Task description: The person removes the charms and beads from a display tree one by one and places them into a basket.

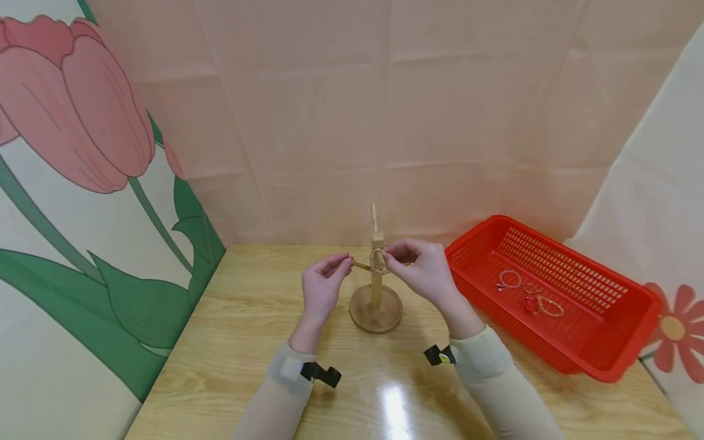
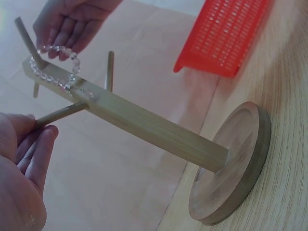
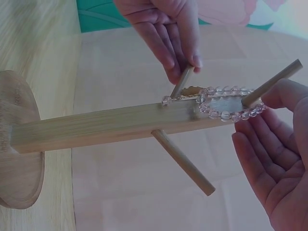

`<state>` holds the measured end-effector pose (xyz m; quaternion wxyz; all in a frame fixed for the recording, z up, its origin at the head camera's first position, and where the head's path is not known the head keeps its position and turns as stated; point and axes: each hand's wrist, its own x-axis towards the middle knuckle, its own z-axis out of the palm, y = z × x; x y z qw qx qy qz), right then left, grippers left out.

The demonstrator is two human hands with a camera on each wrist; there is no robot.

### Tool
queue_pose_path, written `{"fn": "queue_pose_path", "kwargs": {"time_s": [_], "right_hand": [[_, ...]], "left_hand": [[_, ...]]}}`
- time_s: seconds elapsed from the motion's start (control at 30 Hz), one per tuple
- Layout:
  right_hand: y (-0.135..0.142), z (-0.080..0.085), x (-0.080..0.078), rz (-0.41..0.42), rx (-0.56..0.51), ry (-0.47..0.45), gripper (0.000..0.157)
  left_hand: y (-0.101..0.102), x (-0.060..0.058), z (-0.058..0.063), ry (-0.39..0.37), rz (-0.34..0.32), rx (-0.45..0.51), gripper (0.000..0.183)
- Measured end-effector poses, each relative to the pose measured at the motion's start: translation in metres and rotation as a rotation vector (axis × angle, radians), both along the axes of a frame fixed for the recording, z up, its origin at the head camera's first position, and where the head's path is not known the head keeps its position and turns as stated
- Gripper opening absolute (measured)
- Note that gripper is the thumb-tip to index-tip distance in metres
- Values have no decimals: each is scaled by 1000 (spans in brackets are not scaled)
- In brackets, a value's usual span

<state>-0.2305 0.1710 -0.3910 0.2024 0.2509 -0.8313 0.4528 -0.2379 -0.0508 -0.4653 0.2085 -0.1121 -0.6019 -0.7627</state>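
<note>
A wooden stand [image 1: 376, 292] with a round base and several pegs stands upright on the table. My left hand [image 1: 321, 287] pinches the end of one side peg [image 2: 62, 113] between thumb and fingers. At the upper part of the post, my right hand [image 1: 423, 269] pinches a bracelet of clear pinkish beads [image 3: 224, 115]. The bracelet's loop lies against the post, and in both wrist views it encircles the base of the upper peg [image 3: 276, 81]. A small beaded tail [image 2: 86, 93] hangs from the loop near the side peg.
A red plastic basket [image 1: 550, 244] sits on the right of the wooden table [image 1: 258, 318]. In it lie a pinkish bracelet [image 1: 510, 279], a pale beaded bracelet [image 1: 552, 307] and a red ornament [image 1: 530, 304]. A pink cloth backdrop [image 1: 308, 122] rises behind the table.
</note>
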Motion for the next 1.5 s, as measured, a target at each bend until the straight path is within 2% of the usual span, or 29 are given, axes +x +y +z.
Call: {"fn": "queue_pose_path", "kwargs": {"time_s": [0.67,1.2,1.5], "right_hand": [[-3,10,11,19,-57,-5,7],[0,18,22,58,-42,26,9],[0,19,25,107,-58,81,13]], "left_hand": [[0,-1,-1,-34,4,25,18],[-2,-1,-1,-21,6,18,18],[-2,-1,0,-21,-5,17,20]]}}
